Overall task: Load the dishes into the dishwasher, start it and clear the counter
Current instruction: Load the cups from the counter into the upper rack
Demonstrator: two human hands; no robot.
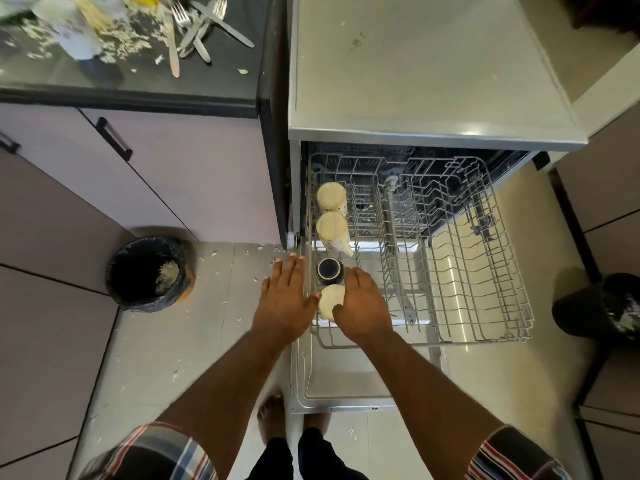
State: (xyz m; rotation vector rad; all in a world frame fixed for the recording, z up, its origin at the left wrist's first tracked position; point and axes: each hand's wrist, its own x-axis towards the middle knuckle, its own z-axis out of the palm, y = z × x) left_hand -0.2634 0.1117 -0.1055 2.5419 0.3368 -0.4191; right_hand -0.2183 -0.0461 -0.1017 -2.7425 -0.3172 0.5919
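Note:
The dishwasher's upper rack (485,292) is pulled out over the open door (346,382). Down its left side stand upside-down cups: two cream mugs (331,197) (331,228), a dark blue cup (330,270) and a cream cup (329,303) nearest me. My right hand (363,306) grips that nearest cream cup from the right, thumb on its base. My left hand (285,299) hovers flat with straight fingers beside the rack's left edge, its thumb close to the same cup.
Several forks and knives (197,32) lie on the dark counter (138,77) among food scraps, beside a blurred pale cup (69,26). A black bin (147,273) stands on the floor at left, another bin (609,310) at right. Crumbs litter the tiles.

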